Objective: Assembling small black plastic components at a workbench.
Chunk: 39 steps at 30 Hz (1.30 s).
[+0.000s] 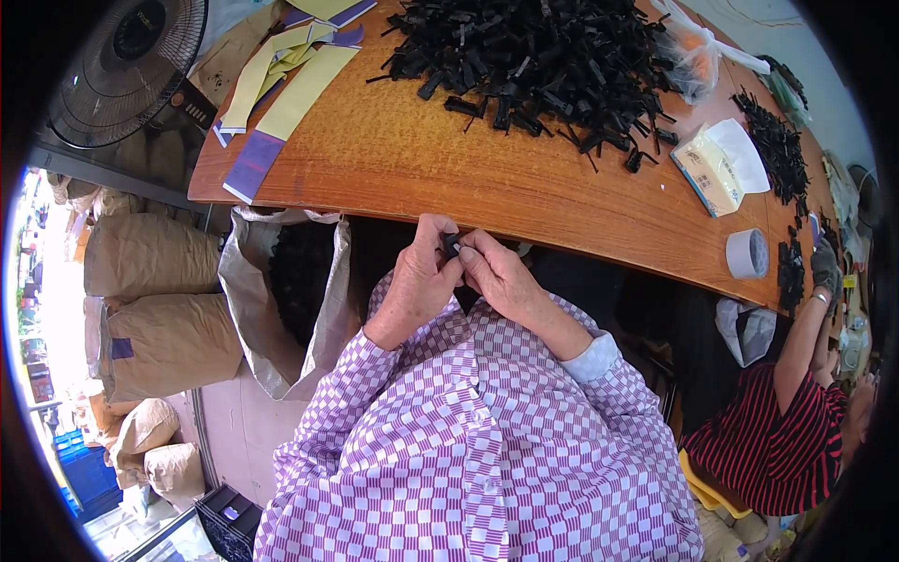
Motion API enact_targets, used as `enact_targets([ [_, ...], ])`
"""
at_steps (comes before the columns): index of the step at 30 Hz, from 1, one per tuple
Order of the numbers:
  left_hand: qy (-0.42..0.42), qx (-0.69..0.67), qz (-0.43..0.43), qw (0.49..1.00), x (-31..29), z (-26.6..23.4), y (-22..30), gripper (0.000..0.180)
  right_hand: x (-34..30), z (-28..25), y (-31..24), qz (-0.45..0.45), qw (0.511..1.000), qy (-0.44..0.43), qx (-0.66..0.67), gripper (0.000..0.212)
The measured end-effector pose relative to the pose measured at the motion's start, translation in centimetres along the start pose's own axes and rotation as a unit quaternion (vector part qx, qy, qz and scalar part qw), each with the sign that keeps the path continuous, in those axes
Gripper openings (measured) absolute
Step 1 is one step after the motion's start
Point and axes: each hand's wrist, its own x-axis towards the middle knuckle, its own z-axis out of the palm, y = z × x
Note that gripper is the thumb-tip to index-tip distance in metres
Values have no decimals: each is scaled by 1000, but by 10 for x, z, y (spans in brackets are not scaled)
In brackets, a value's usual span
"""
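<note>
Just in front of the table's near edge, my left hand (419, 281) and my right hand (503, 279) meet over my lap. Between their fingertips is a small black plastic part (450, 245), pinched from both sides and partly covered by the fingers. Its exact kind is too small to make out. Beyond the hands, a big heap of similar black plastic parts (534, 66) covers the far middle of the wooden table (375, 169). Below the table edge, left of my hands, an open white sack (276, 351) holds a dark mass of black pieces.
Yellow and purple paper strips (304, 98) lie at the table's left, near a black fan (126, 66). To the right are a tissue box (709, 169) and a tape roll (746, 254). A co-worker in a striped shirt (768, 440) sits at right. Brown paper sacks (173, 347) stand at left.
</note>
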Motion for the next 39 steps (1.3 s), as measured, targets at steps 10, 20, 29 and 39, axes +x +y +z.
enact_targets([
  [10,-5,-148,-11,989,2,-2,5,35,2,-3,-1,67,993,-5,101,17],
  [20,9,-51,-7,999,6,-3,5,31,3,-1,6,56,996,-27,62,20],
  [29,22,41,31,998,2,-3,13,31,2,1,8,48,998,-13,40,18],
  [39,91,127,109,982,2,0,9,37,8,5,4,11,1000,20,3,19],
])
